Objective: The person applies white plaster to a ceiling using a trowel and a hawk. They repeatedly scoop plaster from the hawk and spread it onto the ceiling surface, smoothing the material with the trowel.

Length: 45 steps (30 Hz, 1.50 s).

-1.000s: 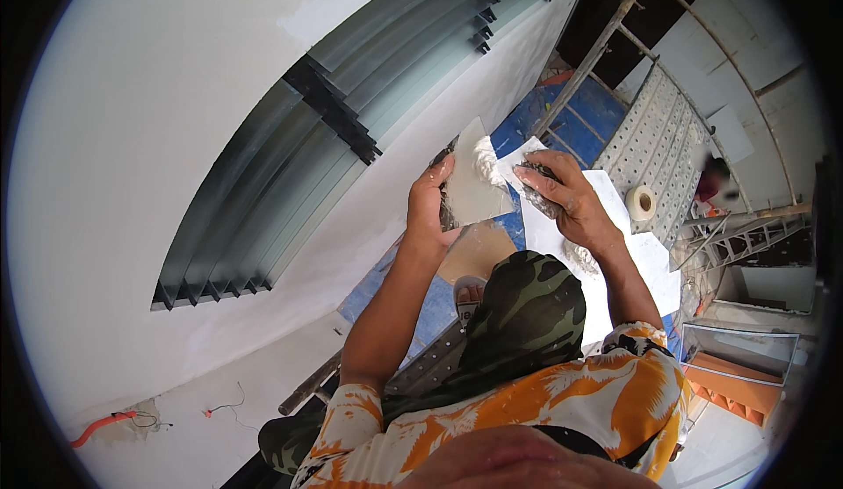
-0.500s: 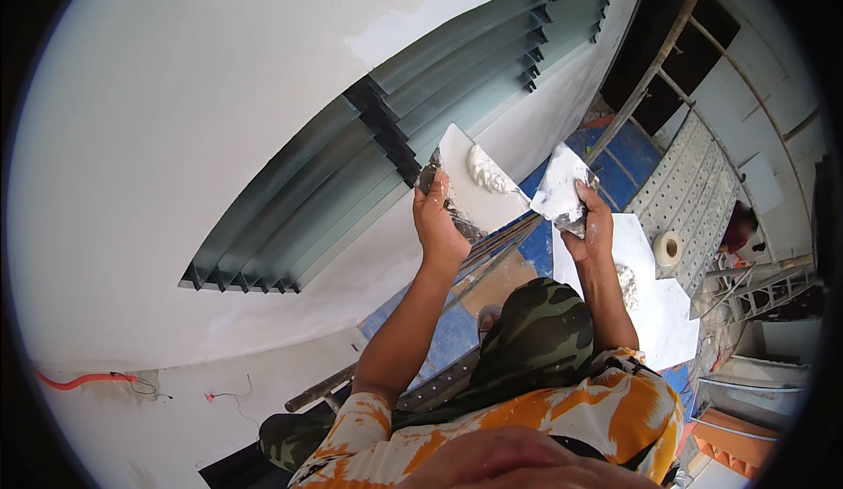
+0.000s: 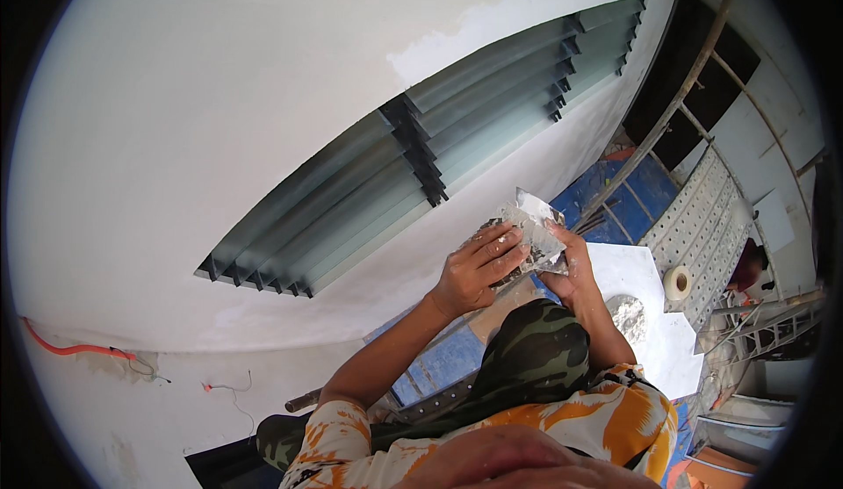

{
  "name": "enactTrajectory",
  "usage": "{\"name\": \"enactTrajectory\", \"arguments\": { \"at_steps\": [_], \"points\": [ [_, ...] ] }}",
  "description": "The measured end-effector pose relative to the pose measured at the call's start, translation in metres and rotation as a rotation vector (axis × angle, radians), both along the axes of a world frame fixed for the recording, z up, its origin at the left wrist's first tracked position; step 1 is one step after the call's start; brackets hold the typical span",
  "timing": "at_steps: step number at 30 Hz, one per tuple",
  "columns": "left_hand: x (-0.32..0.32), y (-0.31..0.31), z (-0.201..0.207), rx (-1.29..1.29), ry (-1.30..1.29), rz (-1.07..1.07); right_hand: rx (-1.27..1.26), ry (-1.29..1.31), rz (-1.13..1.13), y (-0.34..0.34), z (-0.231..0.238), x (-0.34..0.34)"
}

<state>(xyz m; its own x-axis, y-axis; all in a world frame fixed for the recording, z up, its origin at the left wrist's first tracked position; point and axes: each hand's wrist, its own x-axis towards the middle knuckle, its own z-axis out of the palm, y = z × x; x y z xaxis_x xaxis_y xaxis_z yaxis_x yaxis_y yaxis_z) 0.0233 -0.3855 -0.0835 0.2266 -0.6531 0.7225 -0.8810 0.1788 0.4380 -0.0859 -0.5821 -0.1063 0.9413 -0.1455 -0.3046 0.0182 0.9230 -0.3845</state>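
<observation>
I am using two hands: my left hand (image 3: 481, 268) is gripping one blade, its fingers spreading over a smeared grey face, and my right hand (image 3: 574, 268) is gripping a second from the lower right. The two blades (image 3: 543, 240) are overlapping in front of me, above my one visible knee (image 3: 537, 348); I cannot tell exactly where one is ending and the other beginning. To my right, one white sheet (image 3: 672, 353) is carrying one heap of putty (image 3: 626, 316), and one roll (image 3: 668, 284) is sitting by its edge, beside one perforated plank (image 3: 702, 217). Blue covering (image 3: 461, 346) is showing below. One louvred window (image 3: 342, 204) is running along the pale wall (image 3: 176, 138), and one red hose (image 3: 75, 344) is sticking out lower left. One other person (image 3: 747, 267) is partly showing at far right.
</observation>
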Motion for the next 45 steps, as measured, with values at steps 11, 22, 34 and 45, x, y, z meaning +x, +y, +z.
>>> {"name": "enactTrajectory", "arguments": {
  "at_steps": [11, 22, 34, 45],
  "points": [
    [0.033, 0.028, -0.008, -0.297, 2.137, 0.121, -1.764, -0.729, -0.095, 0.023, 0.057, 0.02],
    [0.021, 0.025, 0.02, -0.687, 0.683, 0.135, 0.056, 0.047, 0.192, 0.034, 0.051, 0.036],
    [0.033, 0.208, 0.07, 0.713, 0.354, 0.509, -0.96, -0.067, -0.359, -0.149, 0.102, 0.177],
    [0.018, 0.355, 0.058, 0.099, 0.721, 1.096, -1.9, 0.319, -0.838, -0.152, 0.116, 0.354]
  ]
}}
